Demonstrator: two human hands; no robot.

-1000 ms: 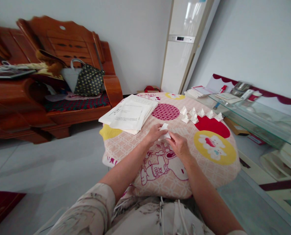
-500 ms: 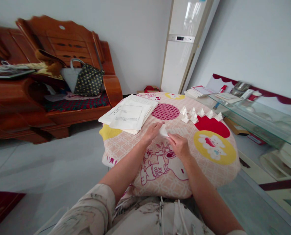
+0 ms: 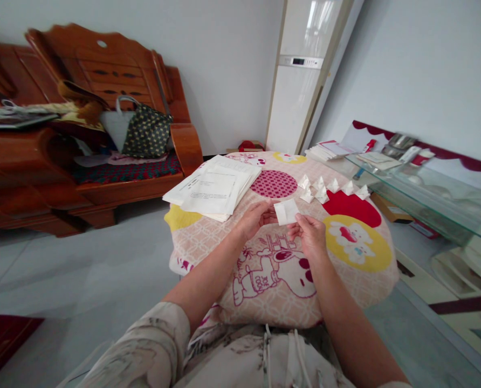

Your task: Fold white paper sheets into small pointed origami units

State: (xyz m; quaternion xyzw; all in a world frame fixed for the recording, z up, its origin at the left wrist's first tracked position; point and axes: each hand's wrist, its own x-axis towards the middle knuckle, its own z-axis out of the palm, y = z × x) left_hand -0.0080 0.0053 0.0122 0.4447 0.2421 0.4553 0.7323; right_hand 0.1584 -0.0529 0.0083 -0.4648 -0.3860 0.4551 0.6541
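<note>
A small white square of folded paper (image 3: 286,212) is held up between my hands, its flat face toward me and a crease showing. My right hand (image 3: 310,234) pinches its lower right corner, thumb in front. At the left edge, my left hand (image 3: 256,220) has its fingers curled against the paper, their tips partly hidden behind it. Beyond my hands, several small pointed folded paper pieces (image 3: 320,189) stand grouped on the patterned tablecloth (image 3: 220,242). To the left lies a stack of printed sheets (image 3: 214,188).
A glass-topped cabinet (image 3: 434,194) with a metal bowl (image 3: 400,143) on it stands right of the table. Another paper stack (image 3: 328,150) lies at the back right. A wooden sofa (image 3: 139,59) with a star-patterned bag (image 3: 147,132) is at the left.
The paper has turned from a narrow, edge-on view to a flat square facing me. My right hand has moved slightly right, and my hands are farther apart.
</note>
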